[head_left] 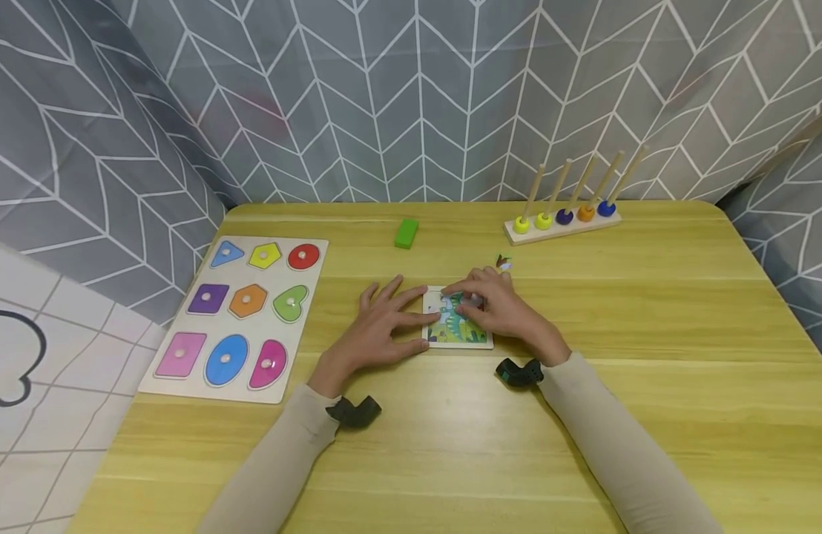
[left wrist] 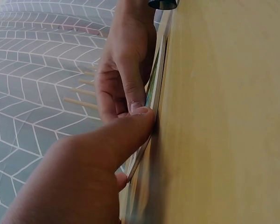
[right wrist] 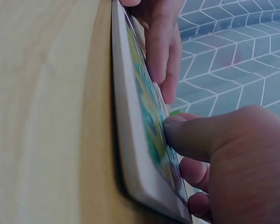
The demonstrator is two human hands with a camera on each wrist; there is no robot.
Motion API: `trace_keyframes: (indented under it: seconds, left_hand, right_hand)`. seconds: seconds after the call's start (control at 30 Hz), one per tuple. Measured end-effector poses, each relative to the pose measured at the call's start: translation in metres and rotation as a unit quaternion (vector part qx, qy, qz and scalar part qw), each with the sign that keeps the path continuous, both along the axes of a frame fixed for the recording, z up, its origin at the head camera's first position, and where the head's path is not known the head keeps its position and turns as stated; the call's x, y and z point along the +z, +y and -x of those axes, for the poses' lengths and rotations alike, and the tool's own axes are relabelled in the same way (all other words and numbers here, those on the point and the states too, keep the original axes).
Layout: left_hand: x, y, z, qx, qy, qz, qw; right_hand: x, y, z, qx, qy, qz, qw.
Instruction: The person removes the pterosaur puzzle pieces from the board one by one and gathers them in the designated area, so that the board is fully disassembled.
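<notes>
A small dinosaur jigsaw puzzle [head_left: 474, 336] in a pale wooden frame lies on the table between the hands. My left hand [head_left: 380, 328] has its fingers spread, with the thumb at the frame's near left corner and other fingertips along its left side and over the picture. Over the puzzle's upper part, my right hand [head_left: 494, 300] bends its thumb and index finger around a puzzle piece [head_left: 451, 301], mostly hidden by the fingers. The right wrist view shows the right thumb [right wrist: 191, 135] against the picture surface. Beyond the right hand lies a loose puzzle piece [head_left: 504, 262].
A shape board [head_left: 184, 387] with colourful knobbed shapes lies at the left. Behind the puzzle is a green block [head_left: 406, 233]. A peg stand [head_left: 538, 236] with upright rods and coloured beads stands at the back right, before a grey patterned curtain [head_left: 444, 96].
</notes>
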State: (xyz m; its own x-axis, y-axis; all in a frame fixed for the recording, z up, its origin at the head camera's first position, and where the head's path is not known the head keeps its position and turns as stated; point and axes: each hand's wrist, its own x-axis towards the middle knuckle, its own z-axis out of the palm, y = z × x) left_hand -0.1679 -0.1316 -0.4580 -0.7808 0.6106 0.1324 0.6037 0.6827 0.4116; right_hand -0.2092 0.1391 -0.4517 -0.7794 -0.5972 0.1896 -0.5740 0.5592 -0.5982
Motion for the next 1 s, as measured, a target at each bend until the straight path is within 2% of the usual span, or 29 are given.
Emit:
trace_keyframes:
  seconds: [0.27, 0.43, 0.63, 1.0]
  left_hand:
    - [0.0008, 0.0001, 0.0007, 0.002, -0.007, 0.009, 0.9999]
    - [0.0003, 0.0003, 0.0005, 0.003, -0.007, 0.012, 0.9999]
    - [-0.0008, 0.0005, 0.0008, 0.003, -0.004, 0.013, 0.9999]
    - [-0.0008, 0.0004, 0.001, 0.005, -0.007, 0.013, 0.9999]
  right_hand:
    - [0.002, -0.0063, -0.0012, -0.008, -0.006, -0.036, 0.9993]
    - [0.0026, -0.0072, -0.0021, -0.004, 0.006, -0.051, 0.9987]
    - [0.0027, -0.0072, -0.0022, -0.001, 0.002, -0.042, 0.9991]
    - [0.004, -0.0075, -0.0026, -0.006, -0.035, -0.016, 0.9993]
